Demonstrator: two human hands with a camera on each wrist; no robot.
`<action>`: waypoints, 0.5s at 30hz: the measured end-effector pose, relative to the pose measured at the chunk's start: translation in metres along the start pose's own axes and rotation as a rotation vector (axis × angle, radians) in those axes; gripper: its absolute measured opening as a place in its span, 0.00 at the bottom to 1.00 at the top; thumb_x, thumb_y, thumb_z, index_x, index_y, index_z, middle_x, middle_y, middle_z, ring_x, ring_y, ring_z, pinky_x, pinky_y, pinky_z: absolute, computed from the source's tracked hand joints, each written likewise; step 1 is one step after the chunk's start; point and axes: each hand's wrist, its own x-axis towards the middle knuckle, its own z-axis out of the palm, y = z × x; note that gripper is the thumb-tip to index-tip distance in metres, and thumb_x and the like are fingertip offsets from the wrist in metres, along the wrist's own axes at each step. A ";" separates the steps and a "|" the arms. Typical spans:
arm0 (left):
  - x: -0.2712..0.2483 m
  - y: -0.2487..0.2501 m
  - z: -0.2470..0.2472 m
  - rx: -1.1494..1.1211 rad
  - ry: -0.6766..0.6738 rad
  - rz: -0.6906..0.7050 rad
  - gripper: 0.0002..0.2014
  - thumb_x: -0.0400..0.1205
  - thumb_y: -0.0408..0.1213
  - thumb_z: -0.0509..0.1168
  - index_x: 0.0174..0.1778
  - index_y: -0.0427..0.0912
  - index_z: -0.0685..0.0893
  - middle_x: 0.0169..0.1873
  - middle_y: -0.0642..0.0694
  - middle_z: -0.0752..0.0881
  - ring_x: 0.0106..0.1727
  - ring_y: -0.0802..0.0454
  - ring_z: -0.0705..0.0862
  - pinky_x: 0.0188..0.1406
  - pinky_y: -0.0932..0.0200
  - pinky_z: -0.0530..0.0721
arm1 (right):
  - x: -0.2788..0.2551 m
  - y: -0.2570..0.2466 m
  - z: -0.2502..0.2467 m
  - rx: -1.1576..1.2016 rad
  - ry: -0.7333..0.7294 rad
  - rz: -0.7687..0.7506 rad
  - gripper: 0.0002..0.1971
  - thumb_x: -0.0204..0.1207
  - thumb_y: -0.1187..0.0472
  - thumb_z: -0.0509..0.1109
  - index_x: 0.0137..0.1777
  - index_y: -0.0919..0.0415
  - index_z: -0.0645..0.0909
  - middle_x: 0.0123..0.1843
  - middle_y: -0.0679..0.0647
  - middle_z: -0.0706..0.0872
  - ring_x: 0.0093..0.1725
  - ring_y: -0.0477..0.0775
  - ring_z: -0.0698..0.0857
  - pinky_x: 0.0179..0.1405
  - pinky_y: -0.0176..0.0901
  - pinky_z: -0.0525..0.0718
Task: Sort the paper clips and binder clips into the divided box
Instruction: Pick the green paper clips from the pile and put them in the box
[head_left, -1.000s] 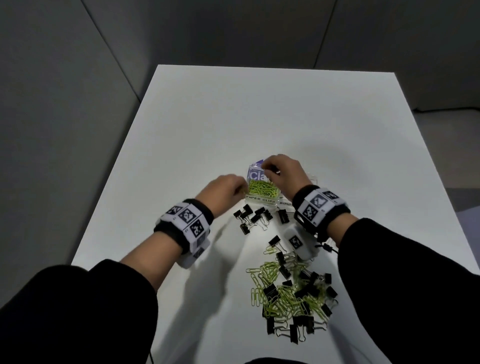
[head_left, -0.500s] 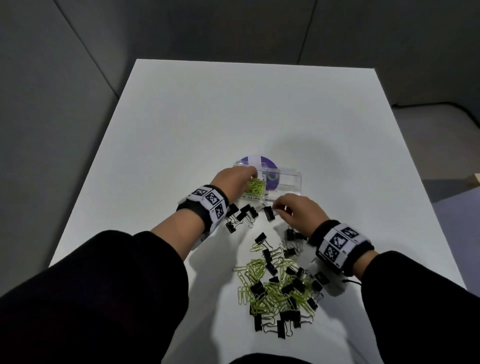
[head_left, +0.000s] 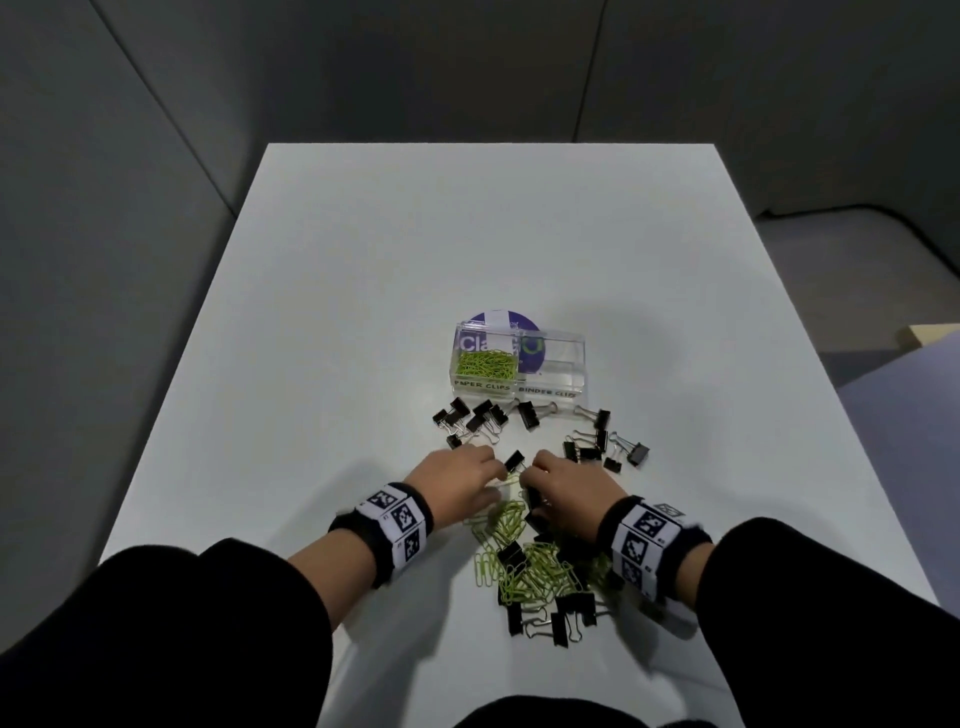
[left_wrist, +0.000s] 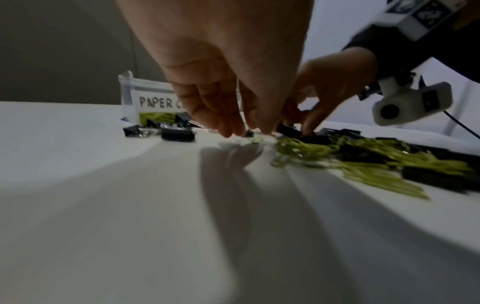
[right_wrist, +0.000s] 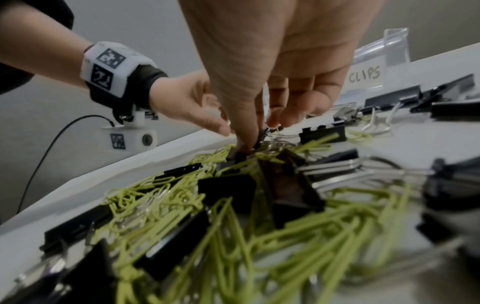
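Risk: green paper clips (head_left: 524, 564) interlock with black binder clips (head_left: 574, 608) in the near pile, so a lift may drag strays into the wrong half of the divided box (head_left: 563, 371). Left hand (head_left: 457, 480) fingertips narrow at the pile edge, hold unclear; right hand (head_left: 569, 486) pinches one binder clip. Binder clips: roughly thirty, none boxed; paper clips uncountable, some boxed

1. Divided box (head_left: 563, 358) is showing handwritten "PAPER CLIPS" on its left front label (head_left: 482, 385).
2. Right front label (head_left: 547, 391) is reading "BINDER CLIPS".
3. Purple sticker (head_left: 475, 344) is showing "Cla", rest hidden.
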 end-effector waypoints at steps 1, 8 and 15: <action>0.000 0.002 0.006 -0.013 0.001 -0.027 0.19 0.84 0.47 0.57 0.68 0.44 0.75 0.62 0.46 0.79 0.62 0.48 0.78 0.54 0.55 0.80 | -0.001 0.000 0.001 0.012 0.000 0.010 0.17 0.78 0.57 0.64 0.65 0.60 0.71 0.63 0.56 0.76 0.56 0.59 0.81 0.48 0.51 0.81; 0.008 0.011 0.016 -0.021 0.075 -0.134 0.20 0.83 0.48 0.59 0.67 0.42 0.74 0.62 0.45 0.77 0.62 0.46 0.77 0.53 0.51 0.80 | -0.007 0.007 -0.008 0.132 0.107 0.072 0.17 0.79 0.54 0.61 0.66 0.56 0.71 0.61 0.52 0.81 0.60 0.54 0.80 0.55 0.47 0.81; 0.005 0.014 0.020 0.026 0.131 -0.103 0.14 0.85 0.38 0.56 0.65 0.40 0.78 0.60 0.42 0.80 0.58 0.43 0.79 0.48 0.50 0.80 | 0.012 0.047 -0.031 0.060 0.165 0.315 0.16 0.81 0.57 0.60 0.69 0.54 0.70 0.69 0.53 0.77 0.67 0.57 0.75 0.57 0.52 0.80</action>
